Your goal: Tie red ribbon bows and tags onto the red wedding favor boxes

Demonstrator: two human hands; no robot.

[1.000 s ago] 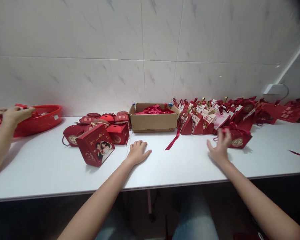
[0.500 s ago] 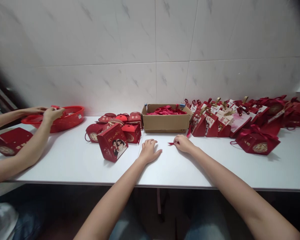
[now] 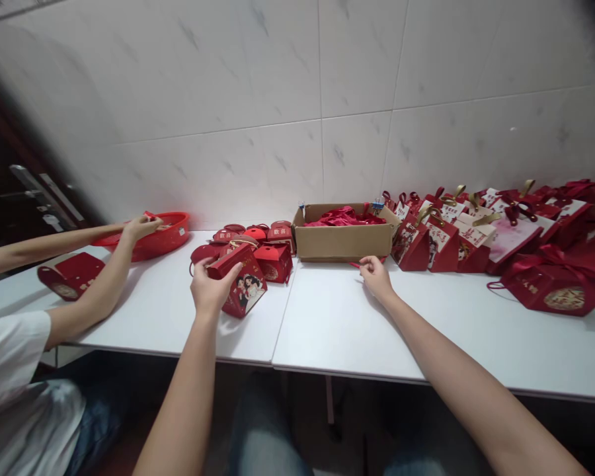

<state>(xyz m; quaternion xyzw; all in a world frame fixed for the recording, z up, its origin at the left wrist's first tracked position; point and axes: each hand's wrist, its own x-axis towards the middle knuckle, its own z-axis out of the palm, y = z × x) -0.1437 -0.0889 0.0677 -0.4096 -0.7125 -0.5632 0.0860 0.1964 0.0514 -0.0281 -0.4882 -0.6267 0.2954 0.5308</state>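
- The white surface runs the full width. A seam between its two panels lies just right of the held box, and a dragged box edge could catch on it.
- A crowded row of gift bags fills the back right corner. The bags lean on one another, so a knock from the right forearm could topple several.
- The cardboard box sits at the back edge, mid-surface, heaped with red ribbons.
- A red basket stands at the back left, with a co-worker's hand on its rim.
- The printed gift box is tilted near the front edge, left of the seam. The left hand has its fingers clenched over the top flap, and too tight a squeeze could crease the card.
- Small red boxes crowd just behind it and could be shoved.
- The right hand, just in front of the cardboard box, has its fingers pinched on the end of a red ribbon. A pull could drag tangled ribbons out.
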